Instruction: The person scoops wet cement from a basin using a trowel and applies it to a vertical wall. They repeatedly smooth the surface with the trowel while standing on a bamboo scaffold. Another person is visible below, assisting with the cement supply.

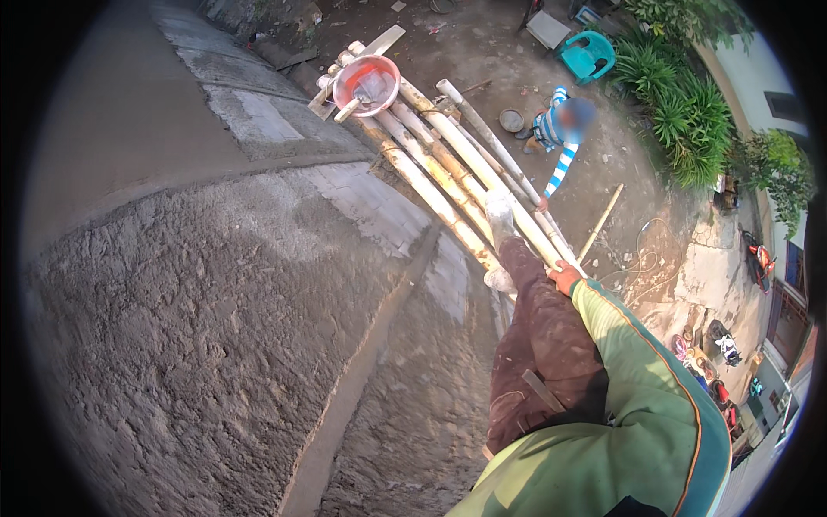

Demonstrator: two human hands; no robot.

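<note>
No lettering, label, number or sign can be read on anything in view here.

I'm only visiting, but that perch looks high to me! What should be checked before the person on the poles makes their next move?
1. Right hand on a support: ok, it grips a pale pole.
2. Left hand free or holding on: cannot tell, it is out of view.
3. Feet on the poles: cannot tell; the farther shoe is over them, but firm footing cannot be judged.
4. Red bucket secure: cannot tell; it sits at the poles' far end, with no fastening visible.
5. Area below free of people: not ok, a co-worker in a striped top is beside the poles.
</note>
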